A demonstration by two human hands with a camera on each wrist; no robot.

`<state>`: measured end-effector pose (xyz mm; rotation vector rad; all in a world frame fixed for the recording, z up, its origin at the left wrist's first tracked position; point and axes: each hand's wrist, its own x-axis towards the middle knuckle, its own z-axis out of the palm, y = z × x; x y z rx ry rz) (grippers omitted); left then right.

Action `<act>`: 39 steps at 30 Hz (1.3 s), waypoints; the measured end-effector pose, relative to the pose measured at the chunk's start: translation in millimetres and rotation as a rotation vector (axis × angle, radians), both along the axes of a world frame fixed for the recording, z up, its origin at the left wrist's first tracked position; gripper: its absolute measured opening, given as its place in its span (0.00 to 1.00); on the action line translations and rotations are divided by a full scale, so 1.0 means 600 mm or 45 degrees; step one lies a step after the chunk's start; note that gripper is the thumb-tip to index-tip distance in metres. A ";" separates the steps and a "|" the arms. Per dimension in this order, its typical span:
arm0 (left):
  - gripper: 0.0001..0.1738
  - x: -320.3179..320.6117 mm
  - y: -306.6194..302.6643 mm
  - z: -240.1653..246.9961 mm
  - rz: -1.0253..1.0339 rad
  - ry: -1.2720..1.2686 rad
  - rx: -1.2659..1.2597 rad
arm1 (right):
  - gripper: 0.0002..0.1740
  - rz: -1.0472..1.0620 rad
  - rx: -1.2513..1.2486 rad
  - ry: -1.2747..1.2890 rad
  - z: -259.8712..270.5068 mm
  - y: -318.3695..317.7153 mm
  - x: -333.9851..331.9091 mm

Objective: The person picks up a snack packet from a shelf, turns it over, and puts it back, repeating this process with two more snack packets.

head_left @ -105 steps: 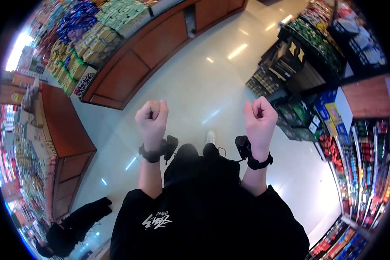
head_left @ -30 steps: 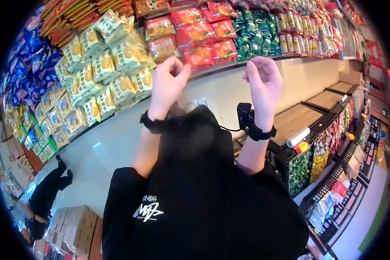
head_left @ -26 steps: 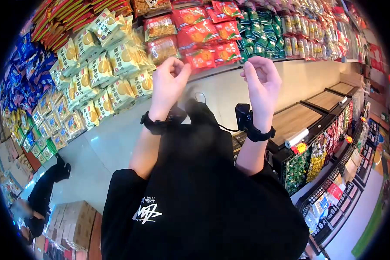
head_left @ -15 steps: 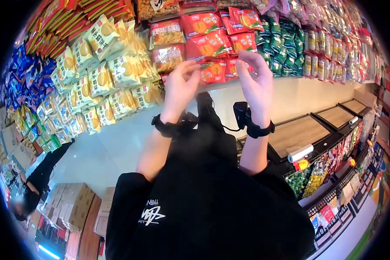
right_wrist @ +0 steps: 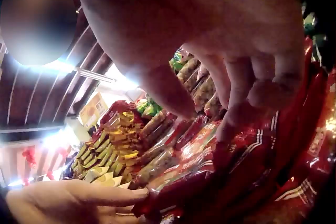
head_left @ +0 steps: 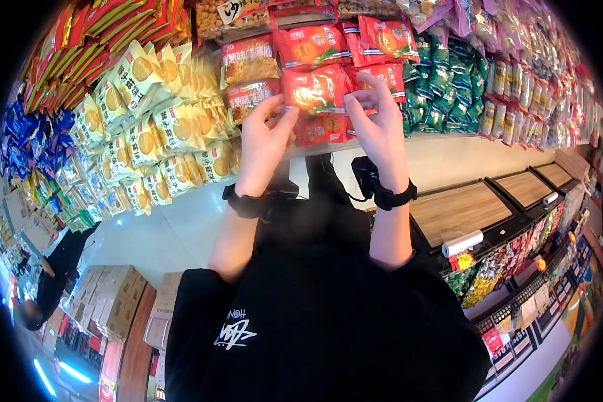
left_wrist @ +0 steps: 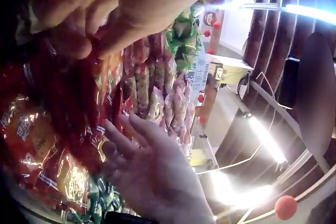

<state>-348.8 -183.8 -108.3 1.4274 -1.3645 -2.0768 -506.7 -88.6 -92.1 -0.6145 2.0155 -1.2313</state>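
Observation:
Both hands reach over a display of red biscuit packets. In the head view the left hand [head_left: 264, 144] is at the lower left corner of a bright red packet [head_left: 315, 90], its thumb tip against or just over that corner; contact is unclear. The right hand [head_left: 382, 134] is at the packet's right edge, thumb and fingers apart and slightly bent. The left wrist view shows the right hand [left_wrist: 152, 174] with extended fingers beside the red packets [left_wrist: 39, 145]. In the right wrist view the left hand [right_wrist: 73, 198] has straight fingertips at a red packet's edge.
Cream biscuit packets [head_left: 181, 124] lie left of the hands, green packets [head_left: 442, 90] to the right. Wooden-topped units [head_left: 459, 214] stand at the right. At the lower left are cardboard boxes [head_left: 107, 298] and another person in black [head_left: 60, 271].
The view has shifted from open floor to the snack display. The hands have gone from fists held over the floor to loosened fingers at either side of a red packet.

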 end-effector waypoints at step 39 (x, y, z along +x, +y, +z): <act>0.11 0.130 -0.042 0.252 -0.400 0.458 0.136 | 0.05 -0.314 -0.475 0.156 0.225 0.053 0.136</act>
